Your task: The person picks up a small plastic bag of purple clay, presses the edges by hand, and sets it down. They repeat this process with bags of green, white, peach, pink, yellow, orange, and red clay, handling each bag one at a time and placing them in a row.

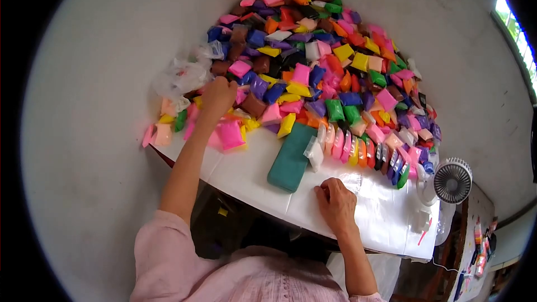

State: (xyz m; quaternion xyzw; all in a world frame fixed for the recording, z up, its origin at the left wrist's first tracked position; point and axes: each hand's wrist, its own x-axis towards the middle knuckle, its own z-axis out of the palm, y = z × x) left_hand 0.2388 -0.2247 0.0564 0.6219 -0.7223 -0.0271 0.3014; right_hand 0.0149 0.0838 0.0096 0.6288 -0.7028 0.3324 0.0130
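Note:
My left hand (220,96) reaches into the left side of a large heap of small, bright plastic packets. Its fingers are bent down among them beside a brown packet (220,67), and whatever they grip is hidden. My right hand (338,201) rests on the white tabletop (254,168) with its fingers curled in, and nothing shows in it. Just beyond it lies a small clear packet with white contents (315,156), against a long green case (291,159). A row of packets in several colours (362,152) stands on edge behind.
The heap (302,72) fills the back of the table against the walls. A crumpled clear plastic bag (182,78) is at its left. A small white fan (452,181) stands at the right edge. Another table with small items (481,254) is farther right.

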